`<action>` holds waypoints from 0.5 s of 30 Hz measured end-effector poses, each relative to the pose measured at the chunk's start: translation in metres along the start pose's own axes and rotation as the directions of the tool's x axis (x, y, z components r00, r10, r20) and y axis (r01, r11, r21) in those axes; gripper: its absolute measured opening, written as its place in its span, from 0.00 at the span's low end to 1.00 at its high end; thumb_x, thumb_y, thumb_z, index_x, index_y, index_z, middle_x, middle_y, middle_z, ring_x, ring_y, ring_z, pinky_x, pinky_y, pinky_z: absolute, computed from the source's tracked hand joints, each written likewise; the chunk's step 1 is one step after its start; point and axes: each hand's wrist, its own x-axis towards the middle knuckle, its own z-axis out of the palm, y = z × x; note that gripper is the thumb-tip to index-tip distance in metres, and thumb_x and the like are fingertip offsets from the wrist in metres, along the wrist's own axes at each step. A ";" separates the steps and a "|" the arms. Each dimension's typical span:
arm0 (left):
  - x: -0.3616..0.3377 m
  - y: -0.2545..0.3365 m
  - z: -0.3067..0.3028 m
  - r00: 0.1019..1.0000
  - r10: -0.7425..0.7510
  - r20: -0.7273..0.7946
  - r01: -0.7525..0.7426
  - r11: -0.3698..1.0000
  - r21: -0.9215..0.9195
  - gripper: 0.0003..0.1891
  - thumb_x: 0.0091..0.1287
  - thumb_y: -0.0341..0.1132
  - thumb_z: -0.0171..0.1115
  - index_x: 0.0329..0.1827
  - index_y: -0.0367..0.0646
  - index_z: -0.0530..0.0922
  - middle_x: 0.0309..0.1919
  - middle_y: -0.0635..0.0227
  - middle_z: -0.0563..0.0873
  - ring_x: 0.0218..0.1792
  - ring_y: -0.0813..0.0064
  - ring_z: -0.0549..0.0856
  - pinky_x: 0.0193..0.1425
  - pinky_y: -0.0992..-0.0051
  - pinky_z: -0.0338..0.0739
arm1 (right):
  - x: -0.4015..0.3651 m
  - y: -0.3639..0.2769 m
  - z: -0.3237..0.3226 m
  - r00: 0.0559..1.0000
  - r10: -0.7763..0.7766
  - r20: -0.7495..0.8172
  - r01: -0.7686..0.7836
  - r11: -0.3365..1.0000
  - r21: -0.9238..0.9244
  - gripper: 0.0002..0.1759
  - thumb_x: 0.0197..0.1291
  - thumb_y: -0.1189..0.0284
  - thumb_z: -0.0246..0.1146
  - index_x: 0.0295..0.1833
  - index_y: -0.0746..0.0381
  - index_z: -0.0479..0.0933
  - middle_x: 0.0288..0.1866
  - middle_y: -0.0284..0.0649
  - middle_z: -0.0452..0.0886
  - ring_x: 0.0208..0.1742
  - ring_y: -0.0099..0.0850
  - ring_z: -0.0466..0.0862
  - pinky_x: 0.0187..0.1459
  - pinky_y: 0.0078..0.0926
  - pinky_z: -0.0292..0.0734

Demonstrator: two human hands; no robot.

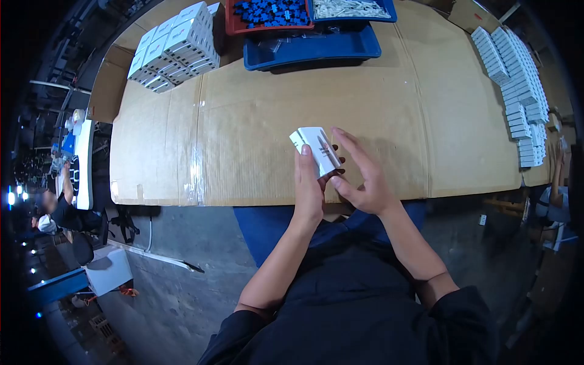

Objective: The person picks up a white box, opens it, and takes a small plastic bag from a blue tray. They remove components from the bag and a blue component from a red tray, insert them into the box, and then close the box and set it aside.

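Note:
A white block-shaped plastic unit [319, 146] is in my left hand [309, 194], above the cardboard-covered table near its front edge. The thumb lies along the unit's near side, and fingertips show past its right side. Dark slots or marks run along the unit's right face. My right hand [367, 182] is just right of the unit, thumb and fingers apart, curved toward it. Whether the right thumb touches the unit is hard to tell.
Stacked white units [176, 45] stand at the back left. A red bin [237, 27] holds blue parts; beside it are a blue bin [389, 12] of white parts and a blue tray [304, 59]. More white units [517, 91] line the right side. People work at both sides.

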 end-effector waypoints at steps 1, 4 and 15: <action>-0.001 -0.001 0.001 1.000 -0.001 0.000 0.001 1.000 -0.004 0.30 0.87 0.58 0.42 0.77 0.42 0.65 0.58 0.61 0.82 0.55 0.70 0.86 0.56 0.66 0.87 | -0.003 0.004 0.002 0.999 -0.029 0.014 0.030 0.998 -0.058 0.40 0.65 0.66 0.69 0.80 0.68 0.68 0.80 0.55 0.71 0.82 0.47 0.71 0.79 0.43 0.67; 0.000 -0.009 0.003 1.000 -0.024 0.014 0.025 1.000 -0.019 0.30 0.87 0.57 0.43 0.78 0.43 0.64 0.61 0.61 0.80 0.56 0.72 0.84 0.57 0.67 0.87 | -0.009 0.015 0.006 0.997 -0.076 -0.006 0.075 0.992 -0.103 0.38 0.66 0.67 0.69 0.79 0.68 0.70 0.77 0.55 0.75 0.78 0.50 0.76 0.76 0.42 0.74; -0.003 -0.015 0.023 0.981 0.017 -0.193 -0.002 0.997 0.077 0.23 0.86 0.58 0.48 0.55 0.46 0.78 0.33 0.79 0.79 0.30 0.90 0.74 0.31 0.83 0.68 | -0.017 0.023 0.026 0.989 -0.118 -0.087 0.087 0.950 -0.300 0.26 0.73 0.77 0.57 0.74 0.73 0.73 0.70 0.56 0.82 0.66 0.53 0.86 0.69 0.43 0.82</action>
